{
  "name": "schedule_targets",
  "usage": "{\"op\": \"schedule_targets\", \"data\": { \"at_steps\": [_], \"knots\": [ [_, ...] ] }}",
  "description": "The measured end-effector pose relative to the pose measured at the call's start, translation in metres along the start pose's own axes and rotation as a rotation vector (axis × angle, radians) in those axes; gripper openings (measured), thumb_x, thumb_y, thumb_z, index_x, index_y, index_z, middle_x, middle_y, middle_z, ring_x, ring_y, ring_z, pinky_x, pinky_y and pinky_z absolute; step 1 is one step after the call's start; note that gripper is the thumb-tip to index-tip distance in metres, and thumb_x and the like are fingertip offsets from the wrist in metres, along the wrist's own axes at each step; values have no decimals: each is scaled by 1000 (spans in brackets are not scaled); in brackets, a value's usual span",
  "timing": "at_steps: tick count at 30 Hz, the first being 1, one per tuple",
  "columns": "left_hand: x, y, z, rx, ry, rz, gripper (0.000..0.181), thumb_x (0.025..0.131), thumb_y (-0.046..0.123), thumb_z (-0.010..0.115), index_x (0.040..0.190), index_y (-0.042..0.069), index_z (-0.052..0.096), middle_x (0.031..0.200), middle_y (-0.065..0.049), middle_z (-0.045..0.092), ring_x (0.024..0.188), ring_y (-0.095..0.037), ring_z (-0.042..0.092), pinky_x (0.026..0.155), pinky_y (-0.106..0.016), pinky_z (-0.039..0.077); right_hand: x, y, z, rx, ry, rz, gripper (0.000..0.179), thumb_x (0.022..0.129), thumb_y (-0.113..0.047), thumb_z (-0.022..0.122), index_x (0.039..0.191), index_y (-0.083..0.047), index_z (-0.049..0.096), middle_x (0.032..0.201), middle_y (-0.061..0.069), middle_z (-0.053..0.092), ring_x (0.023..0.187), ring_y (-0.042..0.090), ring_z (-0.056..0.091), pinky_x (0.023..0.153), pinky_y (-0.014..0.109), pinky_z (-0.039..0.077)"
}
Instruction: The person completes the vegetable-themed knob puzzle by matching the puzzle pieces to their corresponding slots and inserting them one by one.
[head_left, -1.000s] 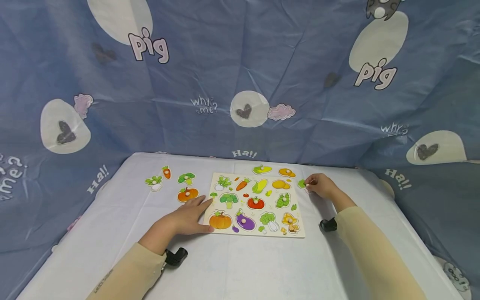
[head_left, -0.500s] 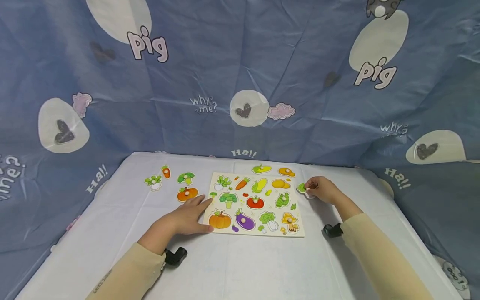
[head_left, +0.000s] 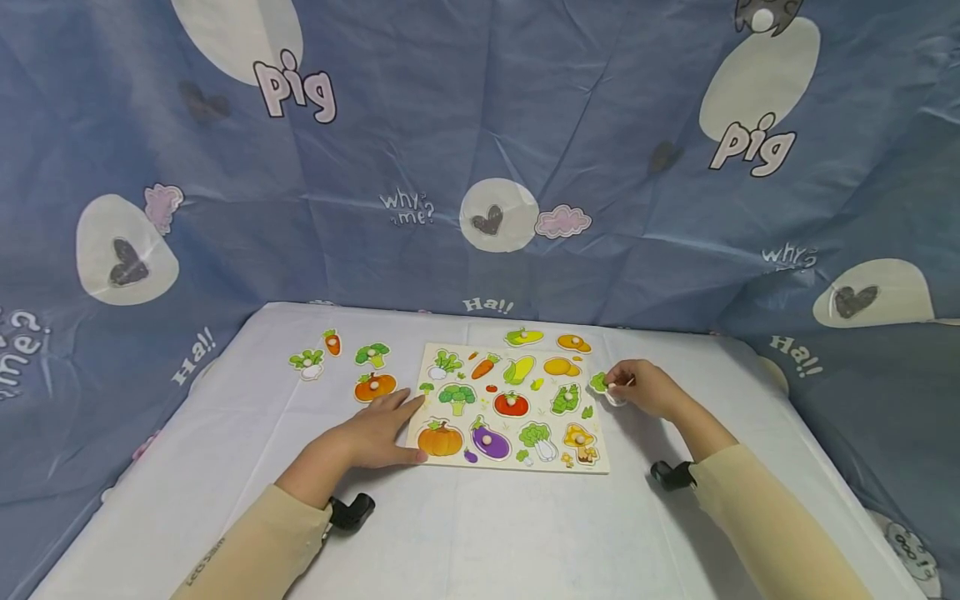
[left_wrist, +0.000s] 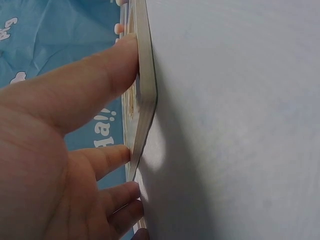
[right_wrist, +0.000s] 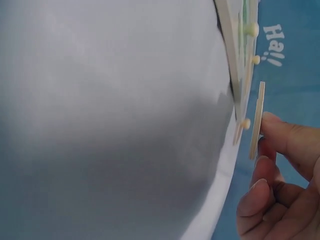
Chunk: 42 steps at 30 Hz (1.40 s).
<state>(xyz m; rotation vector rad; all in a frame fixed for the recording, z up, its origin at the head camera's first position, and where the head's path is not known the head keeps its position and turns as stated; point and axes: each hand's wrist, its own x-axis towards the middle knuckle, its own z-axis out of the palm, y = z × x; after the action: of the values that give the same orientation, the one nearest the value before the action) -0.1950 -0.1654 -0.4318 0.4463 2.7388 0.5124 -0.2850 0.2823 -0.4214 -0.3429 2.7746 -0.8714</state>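
Note:
A wooden vegetable puzzle board lies flat on the white table. Spread along its left edge, my left hand rests with the thumb on the board near its front corner and the other fingers reaching along the side. My right hand pinches a green-and-white leafy vegetable puzzle piece just off the board's right edge. The right wrist view shows that piece edge-on, raised off the table between thumb and fingers; its knob is hidden. Knobbed tomato, eggplant and mushroom pieces sit in the board.
Loose pieces lie around the board: turnip, carrot, broccoli and pumpkin to the left, corn and potato behind. A blue printed cloth hangs beyond the table.
My right hand has lifted the leafy vegetable piece and moved it slightly toward the board and nearer to me. The left hand stays in place on the board.

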Motion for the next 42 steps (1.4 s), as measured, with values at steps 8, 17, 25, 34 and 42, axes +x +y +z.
{"op": "schedule_targets", "data": {
  "at_steps": [8, 17, 25, 34, 42],
  "knots": [
    [0, 0, 0, -5, 0, 0, 95, 83, 56, 74, 157, 10, 34, 163, -21, 22, 148, -45, 20, 114, -66, 22, -12, -11, 5, 32, -12, -46, 7, 94, -6, 68, 101, -3, 68, 92, 6, 64, 78, 19, 54, 67, 32, 47],
    [0, 1, -1, -3, -1, 2, 95, 83, 55, 74, 157, 10, 34, 163, -22, 22, 148, -45, 19, 114, -66, 22, -22, -18, 14, 61, -27, -103, 6, 94, -8, 69, 99, -6, 69, 89, 3, 63, 77, 17, 53, 63, 27, 46],
    [0, 1, 0, -7, -1, -2, 95, 83, 56, 74, 157, 10, 34, 163, -22, 22, 148, -45, 20, 114, -66, 22, -28, -23, 24, 67, -50, -139, 5, 93, -9, 71, 97, -7, 68, 88, 1, 61, 77, 18, 52, 63, 26, 45],
    [-1, 1, 0, -2, 0, -5, 95, 83, 56, 74, 157, 10, 34, 163, -21, 22, 148, -44, 20, 114, -66, 23, -32, -31, 36, 61, -69, -197, 5, 92, -8, 72, 94, -9, 68, 84, -1, 60, 77, 16, 52, 65, 25, 45],
    [-1, 1, 0, 2, 1, -3, 95, 83, 56, 74, 157, 10, 34, 163, -21, 22, 148, -45, 20, 114, -66, 23, -35, -38, 44, 77, -109, -224, 4, 93, -10, 72, 95, -10, 68, 85, -2, 60, 78, 16, 53, 65, 25, 45]
  ]
}}
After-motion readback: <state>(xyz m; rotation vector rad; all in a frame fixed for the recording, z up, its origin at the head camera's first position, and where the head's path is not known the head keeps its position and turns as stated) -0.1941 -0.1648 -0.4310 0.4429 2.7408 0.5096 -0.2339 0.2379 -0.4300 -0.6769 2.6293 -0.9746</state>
